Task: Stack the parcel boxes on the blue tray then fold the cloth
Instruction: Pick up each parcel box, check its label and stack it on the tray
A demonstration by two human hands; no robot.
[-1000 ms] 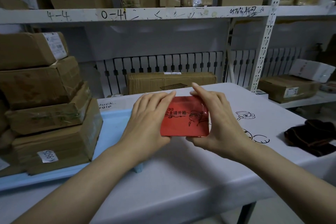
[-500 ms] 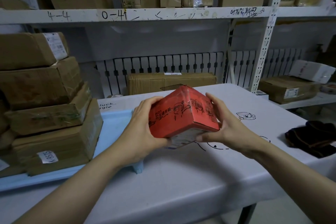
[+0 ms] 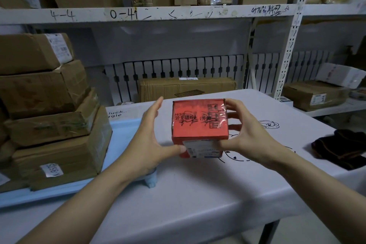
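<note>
I hold the red box [image 3: 199, 120] in the air above the white table [image 3: 198, 194], between my two hands. My right hand [image 3: 244, 136] grips it, with fingers curled over the far right corner and the thumb on the near side. My left hand [image 3: 152, 140] has the thumb pressed on the near lower edge, while its fingers stand straight and apart from the left side, so I think this hand only supports. To do this step well, I should close the left fingers on the box first, keep its top level, then carry it left to the pile of brown boxes [image 3: 49, 105] on the blue tray [image 3: 122, 130] and set it flat on the top one. The pile looks a little uneven, so I should lower it slowly. The dark cloth [image 3: 340, 149] lies at the right, well apart, not yet folded. On the red box I read "Hao" and Chinese characters I cannot read surely; on the shelf [image 3: 178, 13] "4-4" and "0-41"; on the table cover "luck..".
</note>
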